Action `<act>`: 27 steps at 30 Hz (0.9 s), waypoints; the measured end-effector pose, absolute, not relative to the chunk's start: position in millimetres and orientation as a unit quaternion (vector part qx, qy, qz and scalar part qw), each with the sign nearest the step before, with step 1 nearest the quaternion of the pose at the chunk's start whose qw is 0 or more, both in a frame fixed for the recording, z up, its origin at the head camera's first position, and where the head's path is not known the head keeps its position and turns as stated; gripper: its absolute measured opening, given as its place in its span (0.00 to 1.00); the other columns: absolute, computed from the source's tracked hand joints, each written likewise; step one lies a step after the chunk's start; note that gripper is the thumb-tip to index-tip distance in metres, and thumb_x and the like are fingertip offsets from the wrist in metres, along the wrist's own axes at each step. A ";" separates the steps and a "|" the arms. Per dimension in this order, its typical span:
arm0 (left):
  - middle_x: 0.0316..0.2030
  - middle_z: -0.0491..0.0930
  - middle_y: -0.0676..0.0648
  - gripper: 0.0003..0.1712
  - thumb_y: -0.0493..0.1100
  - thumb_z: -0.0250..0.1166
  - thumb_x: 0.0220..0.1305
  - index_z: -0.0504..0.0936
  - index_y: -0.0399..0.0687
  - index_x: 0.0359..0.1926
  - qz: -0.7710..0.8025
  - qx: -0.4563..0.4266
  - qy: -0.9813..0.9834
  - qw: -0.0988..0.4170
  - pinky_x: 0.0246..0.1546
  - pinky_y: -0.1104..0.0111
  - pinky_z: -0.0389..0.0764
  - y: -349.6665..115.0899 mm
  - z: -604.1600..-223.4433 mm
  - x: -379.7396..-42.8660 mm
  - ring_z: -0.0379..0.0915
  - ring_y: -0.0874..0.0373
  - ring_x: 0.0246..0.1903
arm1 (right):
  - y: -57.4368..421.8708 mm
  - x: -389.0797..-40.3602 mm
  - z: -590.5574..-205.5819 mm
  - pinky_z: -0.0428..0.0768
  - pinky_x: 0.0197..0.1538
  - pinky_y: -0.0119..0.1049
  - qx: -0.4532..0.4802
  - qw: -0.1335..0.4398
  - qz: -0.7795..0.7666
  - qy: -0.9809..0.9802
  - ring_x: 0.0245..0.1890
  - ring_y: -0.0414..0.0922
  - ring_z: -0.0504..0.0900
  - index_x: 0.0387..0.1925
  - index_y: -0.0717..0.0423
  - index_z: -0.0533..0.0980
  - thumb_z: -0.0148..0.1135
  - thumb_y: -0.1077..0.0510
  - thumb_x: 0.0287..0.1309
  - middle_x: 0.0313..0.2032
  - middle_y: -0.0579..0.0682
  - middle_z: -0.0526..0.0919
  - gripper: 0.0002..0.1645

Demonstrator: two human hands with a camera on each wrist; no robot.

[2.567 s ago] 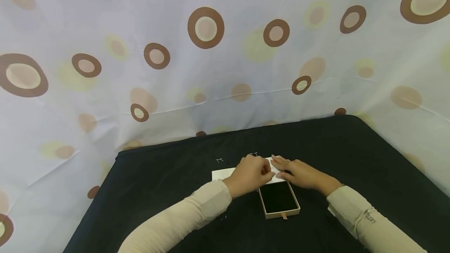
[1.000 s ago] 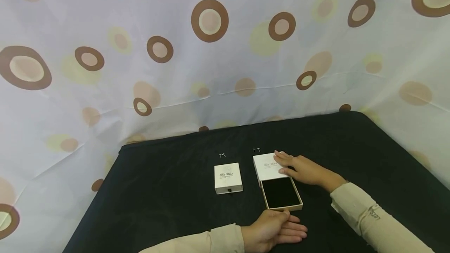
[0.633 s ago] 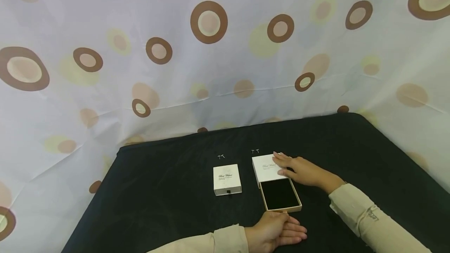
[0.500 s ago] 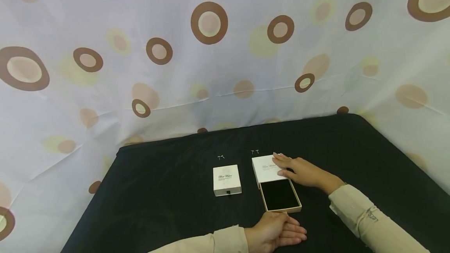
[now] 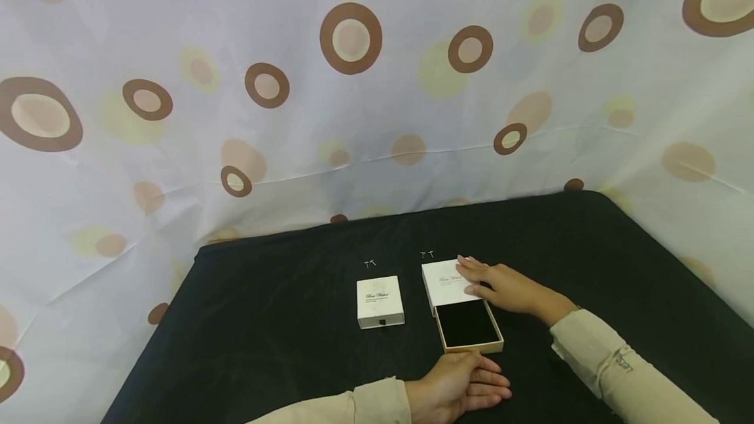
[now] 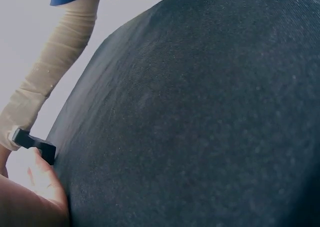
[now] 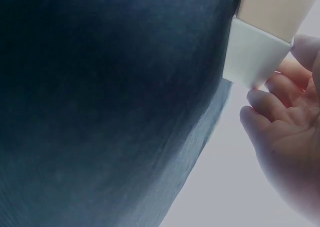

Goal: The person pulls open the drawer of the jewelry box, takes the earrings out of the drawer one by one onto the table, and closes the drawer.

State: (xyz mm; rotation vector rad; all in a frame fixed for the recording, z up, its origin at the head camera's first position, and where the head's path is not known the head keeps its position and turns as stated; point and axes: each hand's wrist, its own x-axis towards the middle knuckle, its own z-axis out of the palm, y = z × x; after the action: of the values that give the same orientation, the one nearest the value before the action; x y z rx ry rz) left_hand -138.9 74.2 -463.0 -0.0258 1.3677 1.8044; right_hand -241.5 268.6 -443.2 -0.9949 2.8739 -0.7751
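A white slide-out box point(image 5: 444, 282) has its sleeve at the back and its drawer point(image 5: 469, 349), with a black lining, pulled out toward me. My right hand point(image 5: 501, 286) rests on the sleeve's right part, fingers spread over the top. In the right wrist view, fingertips lie by the white sleeve point(image 7: 255, 54) side, below the tan drawer side point(image 7: 277, 9). Palm up, my left hand point(image 5: 456, 385) has straight fingers and its thumb side against the drawer's front; the pull tab is hidden there. The left wrist view shows part of that hand point(image 6: 47, 187).
Left of the open box lies a second white box point(image 5: 379, 301), closed, with a small black tab. Two pairs of tiny T-shaped pieces lie behind the boxes, one left pair point(image 5: 369, 264) and one right pair point(image 5: 427, 254). A black cloth point(image 5: 265, 332) covers the table.
My left hand moved from above the boxes to the drawer's front, uncovering the second box. In the last half second the drawer slid slightly inward with it. My right hand stays on the sleeve.
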 end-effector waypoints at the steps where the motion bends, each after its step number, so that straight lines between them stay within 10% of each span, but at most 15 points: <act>1: 0.36 0.84 0.46 0.15 0.40 0.45 0.73 0.79 0.41 0.43 0.721 -0.011 0.547 0.425 0.41 0.70 0.81 74.2 -462.7 -139.0 0.83 0.59 0.37 | 268.6 -241.3 -442.9 0.62 0.63 0.59 -0.317 0.002 -0.247 0.916 0.67 0.63 0.60 0.65 0.69 0.64 0.52 0.51 0.69 0.67 0.66 0.60 0.32; 27: 0.40 0.84 0.39 0.14 0.36 0.44 0.71 0.77 0.36 0.43 0.745 -0.012 0.543 0.388 0.47 0.63 0.81 82.6 -465.0 -148.7 0.83 0.53 0.40 | 267.1 -239.5 -438.9 0.62 0.63 0.59 -0.313 0.011 -0.247 0.917 0.67 0.62 0.60 0.65 0.69 0.64 0.52 0.50 0.69 0.67 0.66 0.60 0.33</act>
State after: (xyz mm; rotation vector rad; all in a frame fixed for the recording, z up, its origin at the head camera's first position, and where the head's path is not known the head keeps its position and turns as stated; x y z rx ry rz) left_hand -148.7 82.6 -465.0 -0.0295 1.3800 1.8946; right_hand -239.5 267.1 -438.9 -0.9773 2.8618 -0.7698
